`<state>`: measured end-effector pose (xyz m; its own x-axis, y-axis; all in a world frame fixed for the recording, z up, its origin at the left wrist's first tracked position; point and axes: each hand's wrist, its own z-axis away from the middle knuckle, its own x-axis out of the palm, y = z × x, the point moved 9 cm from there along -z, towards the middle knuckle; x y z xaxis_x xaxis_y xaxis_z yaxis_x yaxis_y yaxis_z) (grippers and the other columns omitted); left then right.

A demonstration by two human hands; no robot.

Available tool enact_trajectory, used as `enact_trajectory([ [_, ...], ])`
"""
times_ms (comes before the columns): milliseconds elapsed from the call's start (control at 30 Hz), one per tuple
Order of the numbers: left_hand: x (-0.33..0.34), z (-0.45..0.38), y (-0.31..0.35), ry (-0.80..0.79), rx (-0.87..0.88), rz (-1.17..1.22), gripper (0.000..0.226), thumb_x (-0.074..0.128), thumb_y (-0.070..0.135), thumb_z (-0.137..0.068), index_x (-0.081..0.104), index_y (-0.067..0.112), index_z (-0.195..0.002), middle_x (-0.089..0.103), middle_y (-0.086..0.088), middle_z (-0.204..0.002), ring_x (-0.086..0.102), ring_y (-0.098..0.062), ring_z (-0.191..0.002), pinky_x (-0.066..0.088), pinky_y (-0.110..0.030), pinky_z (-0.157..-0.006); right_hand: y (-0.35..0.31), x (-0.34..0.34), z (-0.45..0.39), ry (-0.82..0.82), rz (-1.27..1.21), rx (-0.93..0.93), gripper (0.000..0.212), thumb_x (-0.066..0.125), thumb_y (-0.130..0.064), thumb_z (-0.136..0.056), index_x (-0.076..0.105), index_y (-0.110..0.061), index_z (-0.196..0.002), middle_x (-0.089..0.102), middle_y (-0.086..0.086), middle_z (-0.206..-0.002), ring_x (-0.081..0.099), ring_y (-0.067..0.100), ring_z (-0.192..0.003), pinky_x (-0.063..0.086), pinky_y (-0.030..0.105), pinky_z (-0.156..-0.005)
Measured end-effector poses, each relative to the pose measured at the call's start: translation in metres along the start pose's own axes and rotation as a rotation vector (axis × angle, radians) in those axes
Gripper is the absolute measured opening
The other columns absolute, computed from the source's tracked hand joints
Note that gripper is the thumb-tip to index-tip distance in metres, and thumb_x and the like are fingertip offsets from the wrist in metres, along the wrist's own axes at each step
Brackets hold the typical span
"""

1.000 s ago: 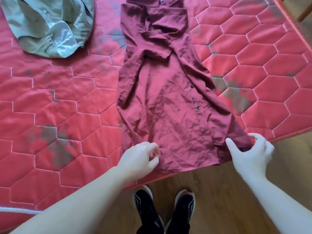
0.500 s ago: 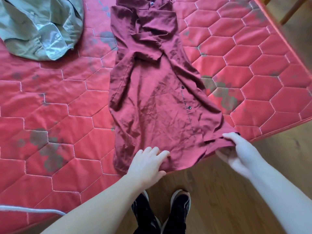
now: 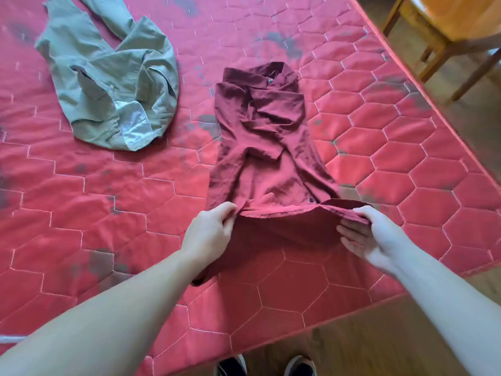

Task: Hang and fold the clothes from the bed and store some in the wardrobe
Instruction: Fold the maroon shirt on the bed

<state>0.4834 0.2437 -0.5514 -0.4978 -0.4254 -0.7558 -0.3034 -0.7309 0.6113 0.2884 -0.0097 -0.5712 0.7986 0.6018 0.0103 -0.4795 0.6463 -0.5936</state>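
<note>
1. Two black shoes stand on the wooden floor, just below the bed.
2. The left hand pinches the near hem of the dark red shirt with its fingers.
3. The right hand holds the same hem, thumb on top, fingers curled under.
4. The hem is lifted up and over the shirt, which lies on the bed.
5. A green shirt lies crumpled, far left of the red one.
6. A wooden chair stands far right, off the bed.
</note>
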Motion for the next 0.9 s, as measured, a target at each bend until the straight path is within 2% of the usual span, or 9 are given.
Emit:
enact_trajectory([
  [200,-0.049,-0.077,0.027,0.002,0.12,-0.051,0.019,0.059,0.021,-0.092,0.07,0.028,-0.106,0.073,0.001,-0.101,0.066,-0.027,-0.098,0.05,-0.037,-0.083,-0.047,0.029,-0.025,-0.002,0.051,-0.04,0.004,0.06,-0.024,-0.089,0.061,-0.021,-0.087,0.069,0.003,-0.087,0.072,0.018,-0.072,0.052,0.033,-0.063],
  [300,-0.035,-0.116,0.034,-0.133,0.107,0.048,0.019,0.058,0.011,-0.09,0.071,0.021,-0.099,0.067,0.007,-0.085,0.064,-0.02,-0.09,0.045,-0.025,-0.076,-0.068,0.043,-0.056,0.04,0.326,-0.099,0.033,0.054,-0.046,-0.094,0.063,-0.015,-0.088,0.07,0.008,-0.087,0.071,0.024,-0.071,0.053,0.036,-0.068],
  [433,0.013,-0.143,0.004,-0.458,-0.045,-0.157,0.014,0.058,0.023,-0.09,0.066,0.019,-0.102,0.061,0.004,-0.087,0.06,-0.02,-0.091,0.043,-0.029,-0.077,-0.113,0.072,-0.072,0.216,0.955,-0.673,0.057,0.054,-0.063,-0.082,0.062,-0.012,-0.107,0.061,0.01,-0.109,0.057,0.024,-0.1,0.043,0.036,-0.09],
  [533,0.041,-0.142,-0.003,-0.61,-0.141,-0.057,0.021,0.068,0.04,-0.086,0.066,0.021,-0.096,0.062,0.006,-0.08,0.058,-0.014,-0.078,0.047,-0.031,-0.077,-0.092,0.122,-0.081,-0.12,1.36,-0.868,0.074,0.067,-0.055,-0.076,0.047,-0.019,-0.138,0.046,0.003,-0.14,0.042,0.021,-0.13,0.037,0.045,-0.107],
  [700,0.061,-0.146,0.032,-0.836,-0.109,0.098,0.01,0.068,0.018,-0.088,0.072,0.021,-0.096,0.074,0.003,-0.098,0.067,-0.012,-0.091,0.05,-0.027,-0.087,-0.068,0.181,-0.086,-0.582,1.623,-0.928,0.099,0.066,-0.032,-0.069,0.014,-0.032,-0.153,0.011,-0.013,-0.161,0.003,0.01,-0.149,0.013,0.042,-0.117],
  [733,0.064,-0.145,0.039,-0.925,-0.113,0.132,0.011,0.068,0.015,-0.088,0.073,0.024,-0.086,0.073,0.011,-0.088,0.066,-0.005,-0.083,0.049,-0.021,-0.081,-0.066,0.191,-0.086,-0.655,1.629,-0.863,0.1,0.068,-0.032,-0.068,0.014,-0.033,-0.152,0.016,-0.014,-0.159,0.005,0.009,-0.148,0.011,0.043,-0.118],
  [800,0.062,-0.143,0.053,-1.08,-0.123,0.196,0.024,0.067,0.009,-0.087,0.074,0.028,-0.074,0.071,0.015,-0.082,0.063,-0.002,-0.079,0.048,-0.018,-0.08,-0.065,0.203,-0.089,-0.801,1.629,-0.69,0.074,0.073,-0.032,-0.068,0.042,-0.035,-0.135,0.051,-0.016,-0.136,0.038,0.008,-0.133,0.023,0.041,-0.112],
  [867,0.057,-0.146,0.053,-1.127,-0.165,0.219,0.024,0.067,0.006,-0.086,0.075,0.027,-0.077,0.073,0.007,-0.088,0.064,-0.011,-0.084,0.051,-0.026,-0.086,-0.071,0.206,-0.089,-0.907,1.626,-0.546,0.023,0.076,-0.032,-0.071,0.061,-0.025,-0.086,0.063,-0.016,-0.076,0.059,0.006,-0.078,0.044,0.024,-0.079],
  [900,0.053,-0.151,0.049,-1.103,-0.171,0.201,0.019,0.069,0.009,-0.086,0.075,0.027,-0.082,0.074,0.005,-0.091,0.065,-0.012,-0.084,0.053,-0.028,-0.085,-0.076,0.203,-0.092,-0.945,1.629,-0.484,0.025,0.078,-0.035,-0.073,0.058,-0.02,-0.071,0.057,-0.015,-0.059,0.054,0.006,-0.06,0.043,0.018,-0.06],
])
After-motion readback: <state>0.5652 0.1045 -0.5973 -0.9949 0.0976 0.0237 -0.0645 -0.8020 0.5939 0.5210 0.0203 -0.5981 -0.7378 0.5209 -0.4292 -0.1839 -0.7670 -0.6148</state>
